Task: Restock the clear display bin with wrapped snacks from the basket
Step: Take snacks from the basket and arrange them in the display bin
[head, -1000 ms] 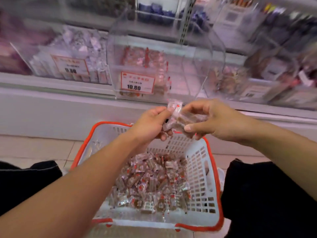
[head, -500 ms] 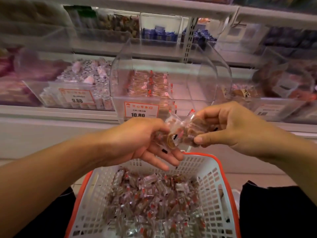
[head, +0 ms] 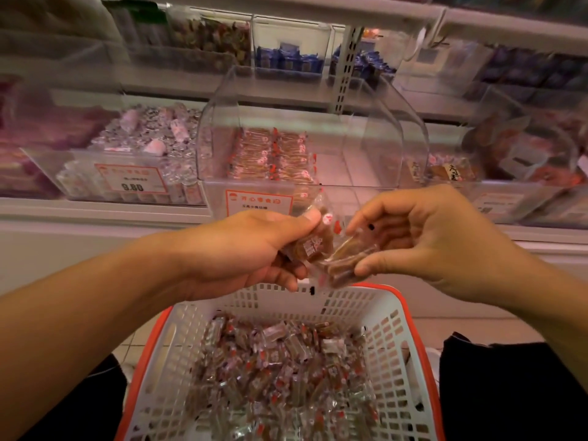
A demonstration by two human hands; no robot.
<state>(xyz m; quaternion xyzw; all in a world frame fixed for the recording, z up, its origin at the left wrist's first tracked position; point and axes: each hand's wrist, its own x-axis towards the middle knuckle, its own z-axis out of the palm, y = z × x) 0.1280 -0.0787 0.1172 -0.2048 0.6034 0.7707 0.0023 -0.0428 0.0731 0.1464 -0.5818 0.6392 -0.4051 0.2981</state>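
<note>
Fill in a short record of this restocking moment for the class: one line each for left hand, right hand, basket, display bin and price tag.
left hand: grips wrapped snacks
right hand: pinches more snack packets
basket: white, orange rim, below the hands, holds many loose snacks
display bin: clear, neat rows on its left side, right side bare
price tag: on bin front, partly hidden

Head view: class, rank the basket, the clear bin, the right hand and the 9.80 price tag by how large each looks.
1. basket
2. clear bin, though it sits farther off, so its true size is unsure
3. right hand
4. 9.80 price tag
</note>
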